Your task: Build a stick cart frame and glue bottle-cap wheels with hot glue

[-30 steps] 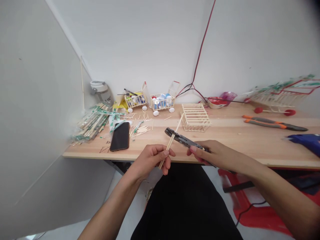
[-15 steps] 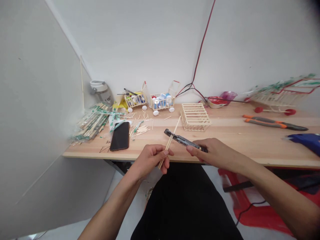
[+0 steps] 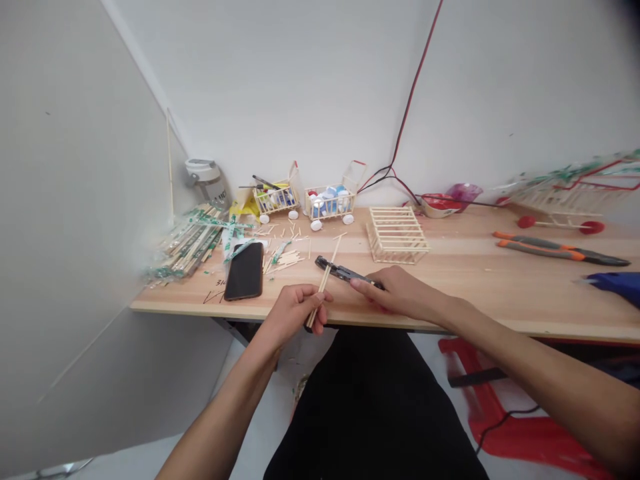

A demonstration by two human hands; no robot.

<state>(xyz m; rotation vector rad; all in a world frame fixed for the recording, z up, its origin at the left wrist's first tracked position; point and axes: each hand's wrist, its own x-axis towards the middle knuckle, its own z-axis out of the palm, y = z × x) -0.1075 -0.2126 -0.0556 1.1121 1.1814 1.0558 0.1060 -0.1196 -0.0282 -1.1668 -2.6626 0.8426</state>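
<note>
Near the table's front edge, my left hand (image 3: 299,308) pinches a few thin wooden sticks (image 3: 325,280) between thumb and fingers. They slant up and away, one reaching farther than the others. My right hand (image 3: 400,290) is closed around the handles of dark metal pliers (image 3: 345,272). The pliers' head lies across the sticks just above my left fingers; whether the jaws are closed on them I cannot tell. Behind my right hand stands a small slatted basket (image 3: 399,235) made of wooden sticks.
Short cut sticks (image 3: 287,259) lie beside a black phone (image 3: 244,271). Wrapped chopsticks (image 3: 193,237) are piled at left. Two small stick carts (image 3: 330,202) stand by the wall. Orange-handled pliers (image 3: 560,249) and a larger cart (image 3: 560,200) are at right. A red stool (image 3: 520,433) is below.
Both hands have moved slightly left together, with the sticks and pliers. The pliers' head still crosses the sticks. The view has shifted a little.
</note>
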